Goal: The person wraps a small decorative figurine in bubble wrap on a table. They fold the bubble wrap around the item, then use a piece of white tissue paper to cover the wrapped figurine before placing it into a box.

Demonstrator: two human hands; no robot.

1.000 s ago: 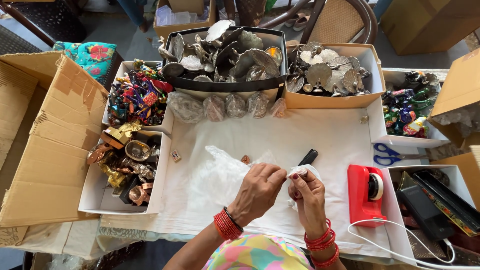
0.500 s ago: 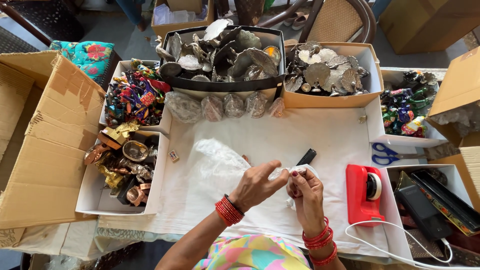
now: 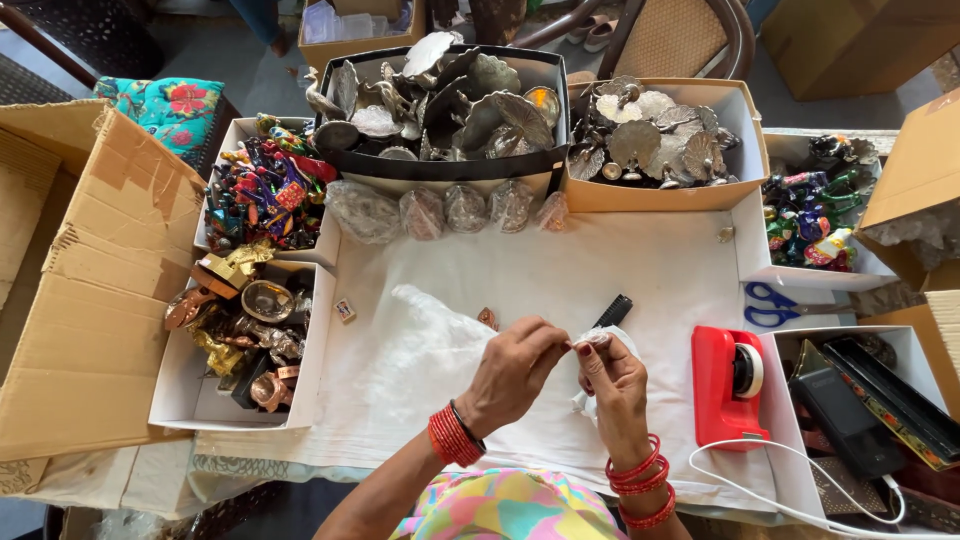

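Both hands have drawn together: the left hand (image 3: pixel 515 365) and right hand (image 3: pixel 612 385) pinch a small white wrapped piece (image 3: pixel 597 340) above the near worktop (image 3: pixel 560 270), left of the red tape dispenser (image 3: pixel 728 385).

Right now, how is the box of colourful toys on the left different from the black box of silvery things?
The white box of colourful figurines holds small bright red, blue and green pieces; the black box holds larger dull silver, leaf-shaped metal pieces. The white box sits at the left edge of the white cloth; the black box sits at the far middle. Both are open on top, heaped full, and untouched by the left hand and right hand.
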